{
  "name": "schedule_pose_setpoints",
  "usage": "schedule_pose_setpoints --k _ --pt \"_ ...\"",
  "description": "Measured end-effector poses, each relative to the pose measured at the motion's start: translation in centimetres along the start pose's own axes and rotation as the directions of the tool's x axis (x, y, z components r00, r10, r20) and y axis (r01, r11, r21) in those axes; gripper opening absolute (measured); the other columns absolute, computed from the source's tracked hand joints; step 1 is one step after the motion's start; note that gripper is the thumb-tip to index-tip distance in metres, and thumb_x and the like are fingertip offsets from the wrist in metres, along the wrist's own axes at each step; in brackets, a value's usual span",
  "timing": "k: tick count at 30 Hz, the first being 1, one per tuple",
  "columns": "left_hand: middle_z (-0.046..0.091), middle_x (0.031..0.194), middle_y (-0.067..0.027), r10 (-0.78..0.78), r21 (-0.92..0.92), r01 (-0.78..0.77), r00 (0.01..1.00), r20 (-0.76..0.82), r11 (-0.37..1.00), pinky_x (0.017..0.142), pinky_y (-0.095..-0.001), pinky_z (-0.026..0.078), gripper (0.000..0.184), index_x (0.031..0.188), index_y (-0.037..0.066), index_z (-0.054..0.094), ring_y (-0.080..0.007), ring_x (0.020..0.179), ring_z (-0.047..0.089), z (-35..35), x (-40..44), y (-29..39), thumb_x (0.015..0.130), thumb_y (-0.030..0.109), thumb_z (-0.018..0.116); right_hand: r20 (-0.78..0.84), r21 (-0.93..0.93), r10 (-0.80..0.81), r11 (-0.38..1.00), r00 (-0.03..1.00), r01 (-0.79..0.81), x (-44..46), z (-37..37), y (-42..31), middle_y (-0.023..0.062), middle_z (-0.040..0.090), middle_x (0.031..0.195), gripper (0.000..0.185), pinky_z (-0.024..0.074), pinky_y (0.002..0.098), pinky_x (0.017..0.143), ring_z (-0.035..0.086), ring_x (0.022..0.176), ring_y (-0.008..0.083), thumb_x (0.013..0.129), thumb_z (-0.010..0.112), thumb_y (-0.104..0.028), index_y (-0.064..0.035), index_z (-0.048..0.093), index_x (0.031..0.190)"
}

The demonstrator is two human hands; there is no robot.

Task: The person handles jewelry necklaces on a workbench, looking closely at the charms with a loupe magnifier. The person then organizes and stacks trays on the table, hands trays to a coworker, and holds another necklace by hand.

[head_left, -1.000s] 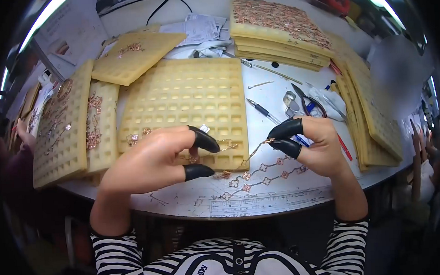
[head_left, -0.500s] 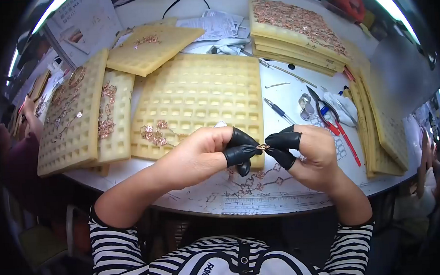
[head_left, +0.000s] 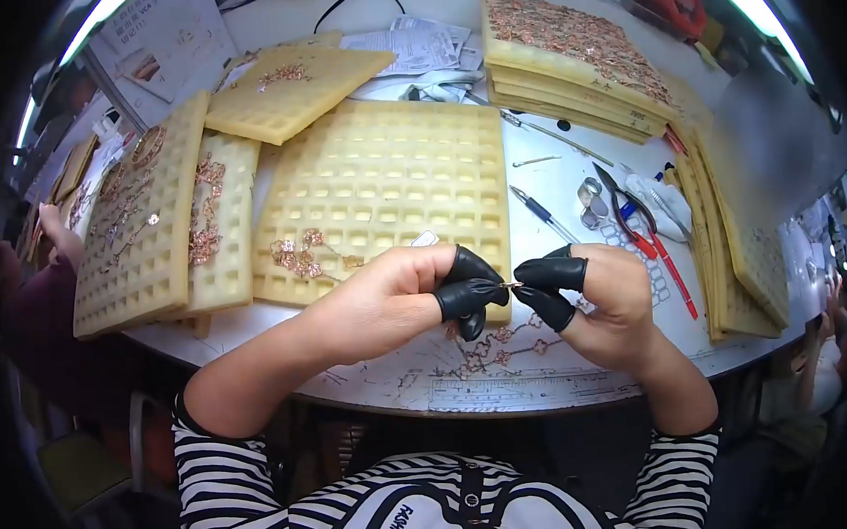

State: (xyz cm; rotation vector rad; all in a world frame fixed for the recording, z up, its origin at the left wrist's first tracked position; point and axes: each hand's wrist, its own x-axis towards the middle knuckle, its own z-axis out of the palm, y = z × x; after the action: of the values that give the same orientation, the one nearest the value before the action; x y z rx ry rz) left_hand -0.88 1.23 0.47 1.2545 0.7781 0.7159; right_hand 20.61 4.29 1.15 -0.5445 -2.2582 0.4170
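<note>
My left hand (head_left: pixel 387 290) and my right hand (head_left: pixel 606 290) meet over the front of the table, black finger covers on their thumbs and fingertips. Between them they pinch a small gold-coloured jewellery piece (head_left: pixel 510 284), mostly hidden by the fingertips. Below my hands a rose-gold chain with clover-shaped links (head_left: pixel 501 349) lies on the white tabletop; whether it joins the pinched piece I cannot tell. Behind my left hand is a yellow gridded tray (head_left: pixel 381 162), with a cluster of rose-gold clover pieces (head_left: pixel 297 258) on its lower left.
Trays holding jewellery (head_left: pixel 143 229) lean at the left. Stacked trays (head_left: pixel 567 97) stand at back right, and more trays (head_left: pixel 725 242) at far right. Pliers (head_left: pixel 634 213), a pen (head_left: pixel 542 212) and a red pen (head_left: pixel 675 277) lie right. A ruler (head_left: pixel 533 392) lies near the front edge.
The small jewellery piece has turned between my fingertips and shows narrower now. Both hands have shifted slightly right, still pinching. The trays stay in place.
</note>
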Motion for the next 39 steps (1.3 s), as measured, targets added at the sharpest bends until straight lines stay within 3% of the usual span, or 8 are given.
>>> schedule_pose_setpoints --k 16,19,21,24,29,33,39 --pt "0.057 0.078 -0.0046 0.023 -0.027 -0.024 0.999 -0.034 0.999 0.065 -0.0241 0.044 0.016 0.093 -0.002 0.054 -0.0100 0.070 0.054 0.4 -0.5 1.0 0.084 0.012 0.055 0.023 0.058 0.022 0.998 0.999 -0.024 0.0 0.2 0.1 0.0100 0.061 0.067 0.013 0.0411 0.0261 0.047 0.058 0.055 0.0193 0.067 0.065 -0.001 0.0003 0.063 0.081" --pt "0.057 0.079 -0.0048 0.025 -0.047 -0.026 1.000 -0.017 0.999 0.066 -0.0240 0.044 0.015 0.092 -0.001 0.054 -0.0102 0.071 0.054 0.3 -0.4 0.9 0.085 0.013 0.054 0.053 0.148 0.041 0.988 0.998 -0.049 -0.1 0.2 0.1 0.0102 0.062 0.070 0.013 0.0429 0.0240 0.048 0.058 0.055 0.0166 0.071 0.064 -0.002 0.0017 0.061 0.082" --pt "0.057 0.079 -0.0048 -0.009 -0.009 0.009 1.000 -0.020 1.000 0.067 -0.0240 0.044 0.016 0.092 -0.001 0.054 -0.0102 0.072 0.053 0.4 -0.4 1.0 0.086 0.014 0.053 0.094 0.360 0.277 0.886 0.956 -0.292 -0.6 0.6 0.0 0.0105 0.060 0.067 0.010 0.0435 0.0258 0.049 0.058 0.053 0.0166 0.074 0.060 -0.003 0.0019 0.059 0.082" --pt "0.056 0.081 -0.0045 -0.067 0.041 0.068 0.998 -0.020 0.997 0.070 -0.0242 0.043 0.017 0.092 -0.001 0.053 -0.0098 0.075 0.053 0.6 -0.3 1.2 0.088 0.016 0.049 0.234 0.496 0.337 0.765 0.912 -0.410 -0.6 0.2 0.1 0.0091 0.059 0.072 0.014 0.0468 0.0209 0.051 0.059 0.058 0.0123 0.083 0.054 -0.010 0.0040 0.054 0.084" --pt "0.055 0.082 -0.0018 -0.015 0.040 0.015 1.000 -0.003 0.999 0.071 -0.0224 0.040 0.019 0.092 0.000 0.053 -0.0078 0.077 0.049 0.7 -0.3 1.1 0.090 0.017 0.045 0.314 0.585 0.411 0.626 0.855 -0.516 -0.7 0.5 0.2 0.0105 0.058 0.070 0.015 0.0471 0.0225 0.050 0.058 0.057 0.0141 0.086 0.050 -0.012 0.0029 0.050 0.084" --pt "0.054 0.083 -0.0005 -0.058 0.114 0.059 0.998 -0.007 0.992 0.071 -0.0214 0.039 0.020 0.093 0.001 0.053 -0.0069 0.077 0.048 0.5 -0.2 1.1 0.090 0.019 0.044 0.369 0.647 0.467 0.491 0.803 -0.583 -0.5 0.6 -0.1 0.0110 0.058 0.069 0.016 0.0470 0.0236 0.048 0.057 0.055 0.0148 0.087 0.050 -0.014 0.0026 0.049 0.084" --pt "0.054 0.083 -0.0001 -0.061 0.102 0.062 0.998 -0.017 0.993 0.072 -0.0211 0.039 0.020 0.094 0.001 0.054 -0.0066 0.077 0.048 0.3 -0.2 0.8 0.090 0.019 0.045 0.375 0.649 0.471 0.482 0.799 -0.589 -0.6 0.5 0.0 0.0110 0.057 0.068 0.016 0.0471 0.0236 0.048 0.057 0.055 0.0147 0.087 0.050 -0.013 0.0025 0.049 0.084"
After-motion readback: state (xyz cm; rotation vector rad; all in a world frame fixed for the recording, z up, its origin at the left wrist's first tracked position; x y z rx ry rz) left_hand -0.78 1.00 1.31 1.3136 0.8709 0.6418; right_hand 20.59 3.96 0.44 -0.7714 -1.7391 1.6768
